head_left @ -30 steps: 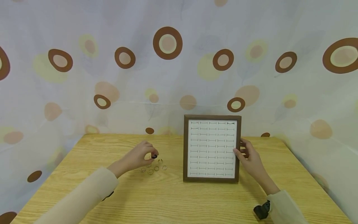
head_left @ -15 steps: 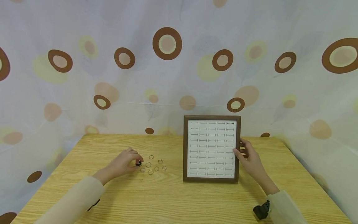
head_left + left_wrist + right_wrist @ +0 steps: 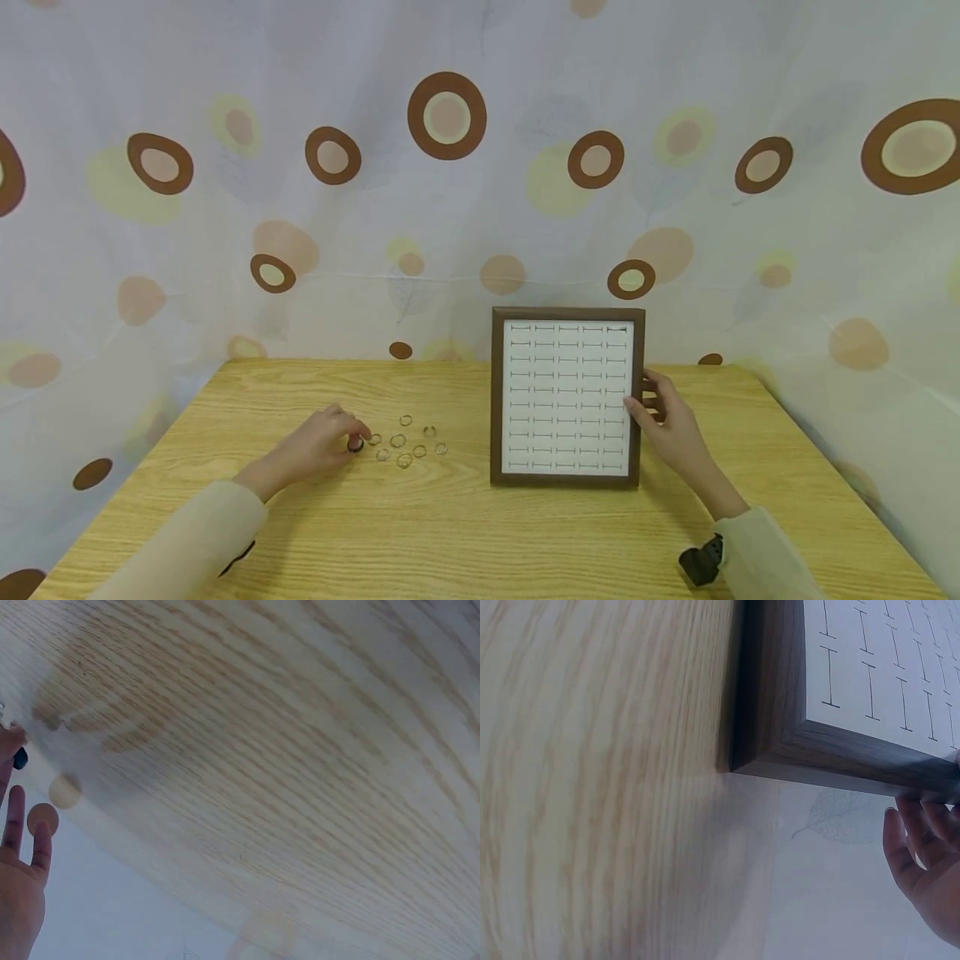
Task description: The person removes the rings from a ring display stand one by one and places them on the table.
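Observation:
At the left of the head view, my left hand (image 3: 315,444) pinches a black ring (image 3: 356,446) between thumb and fingertips, low over the table. The same black ring (image 3: 20,757) shows as a dark curved bit at the left edge of the left wrist view. Beside that hand lie several thin metal rings (image 3: 397,441), loosely grouped. A ring display board (image 3: 567,481) with a brown frame and a white slotted face stands upright. My right hand (image 3: 672,429) grips its right edge, thumb on the front; in the right wrist view the board (image 3: 780,750) partly hides the fingers.
The wooden table (image 3: 420,542) has its far edge against a patterned curtain (image 3: 480,217), which also hangs at both sides. A black wrist device (image 3: 702,564) sits by the right sleeve.
My left hand has moved left and slightly nearer with the black ring, uncovering rings it was in front of. My right hand and the board stay in place.

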A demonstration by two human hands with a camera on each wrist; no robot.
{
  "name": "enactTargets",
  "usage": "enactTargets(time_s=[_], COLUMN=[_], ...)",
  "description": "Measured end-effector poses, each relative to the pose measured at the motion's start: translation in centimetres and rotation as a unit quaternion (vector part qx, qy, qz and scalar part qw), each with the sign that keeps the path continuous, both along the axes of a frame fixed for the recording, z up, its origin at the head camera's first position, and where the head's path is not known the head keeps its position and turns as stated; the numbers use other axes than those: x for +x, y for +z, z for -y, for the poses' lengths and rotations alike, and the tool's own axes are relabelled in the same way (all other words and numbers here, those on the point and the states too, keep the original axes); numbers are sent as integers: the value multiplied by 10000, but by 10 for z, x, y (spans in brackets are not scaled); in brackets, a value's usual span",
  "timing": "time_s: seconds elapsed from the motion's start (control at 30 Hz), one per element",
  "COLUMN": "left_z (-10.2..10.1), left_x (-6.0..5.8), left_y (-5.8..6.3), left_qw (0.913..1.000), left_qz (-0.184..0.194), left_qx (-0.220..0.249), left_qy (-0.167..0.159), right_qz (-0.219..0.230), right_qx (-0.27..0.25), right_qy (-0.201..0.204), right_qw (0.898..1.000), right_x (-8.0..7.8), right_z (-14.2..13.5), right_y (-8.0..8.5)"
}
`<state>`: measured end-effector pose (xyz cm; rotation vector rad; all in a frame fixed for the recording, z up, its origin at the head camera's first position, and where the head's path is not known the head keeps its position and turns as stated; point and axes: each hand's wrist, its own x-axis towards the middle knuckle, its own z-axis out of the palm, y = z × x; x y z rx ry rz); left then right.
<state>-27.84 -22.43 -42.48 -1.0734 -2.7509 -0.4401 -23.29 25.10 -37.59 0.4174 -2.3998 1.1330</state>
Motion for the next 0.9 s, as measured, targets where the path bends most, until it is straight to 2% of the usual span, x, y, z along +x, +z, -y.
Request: enactTargets(time_s=[0.5,0.9], left_z=[-1,-2], left_x=[3,6], left_y=[-1,0], left_qw=[9989,9988], left_qz=[427,387], left_qx=[5,138], left_qy=[177,265], right_qz=[-13,55], right_qx=[-8,-87], right_qy=[5,88], right_qw=[10000,9999], right_x=[-2,-1], right_z=[-2,-1], right_y=[-2,0])
